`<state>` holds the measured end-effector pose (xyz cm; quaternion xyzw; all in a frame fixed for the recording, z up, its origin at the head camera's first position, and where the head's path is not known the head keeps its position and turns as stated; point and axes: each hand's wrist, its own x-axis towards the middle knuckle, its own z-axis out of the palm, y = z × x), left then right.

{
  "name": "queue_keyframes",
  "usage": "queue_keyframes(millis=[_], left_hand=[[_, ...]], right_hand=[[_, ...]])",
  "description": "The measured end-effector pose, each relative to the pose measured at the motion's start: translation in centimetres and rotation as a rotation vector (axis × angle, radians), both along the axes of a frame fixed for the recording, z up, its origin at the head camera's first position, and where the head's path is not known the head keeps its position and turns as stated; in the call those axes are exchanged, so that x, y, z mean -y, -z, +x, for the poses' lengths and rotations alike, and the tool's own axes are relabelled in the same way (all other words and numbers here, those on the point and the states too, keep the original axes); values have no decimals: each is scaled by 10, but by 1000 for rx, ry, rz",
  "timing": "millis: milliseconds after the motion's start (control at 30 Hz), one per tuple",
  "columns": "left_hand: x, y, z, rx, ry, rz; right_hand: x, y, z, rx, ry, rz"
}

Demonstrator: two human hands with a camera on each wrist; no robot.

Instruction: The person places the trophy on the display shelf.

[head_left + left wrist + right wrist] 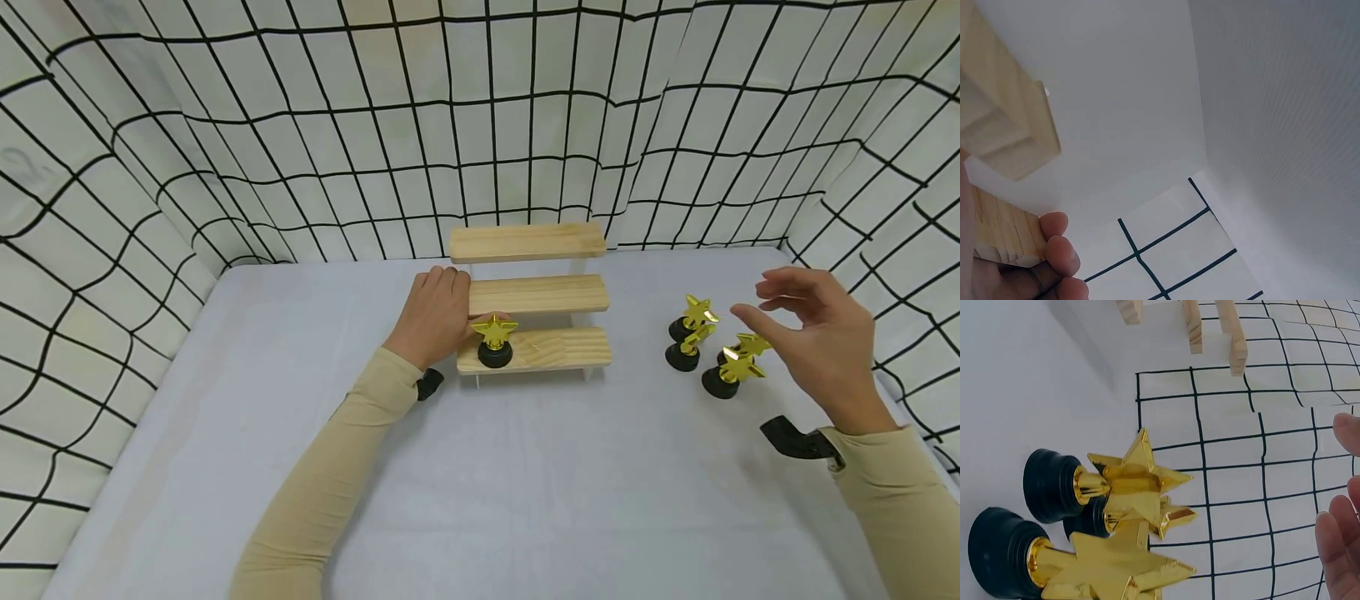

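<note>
A three-step wooden display shelf (540,294) stands toward the back of the table. My left hand (435,317) grips its middle board at the left end; in the left wrist view the fingertips (1062,255) wrap round the board's end (1007,225). A small gold star trophy (495,354) with a black base stands upright on the left part of the lowest board. On the right, several matching trophies (722,382) stand grouped on the table. Above and beside them is my right hand (832,350), thumb and fingers spread apart, holding nothing.
White cloth covers the table (540,475). White panels with a black wire-like grid (510,125) rise behind the shelf and along both sides. Each wrist wears a black strap-like device (798,440).
</note>
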<state>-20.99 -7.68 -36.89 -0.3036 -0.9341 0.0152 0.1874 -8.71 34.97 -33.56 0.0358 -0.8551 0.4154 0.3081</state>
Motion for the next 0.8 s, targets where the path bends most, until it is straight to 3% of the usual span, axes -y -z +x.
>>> queue_keyframes(millis=[200,800], left_hand=[[0,-1,0,8,-2,10],[-1,-1,0,39,-8,29]], right_hand=[[-9,3,2,8,28,-32],[-29,17,8,143,138,-29]])
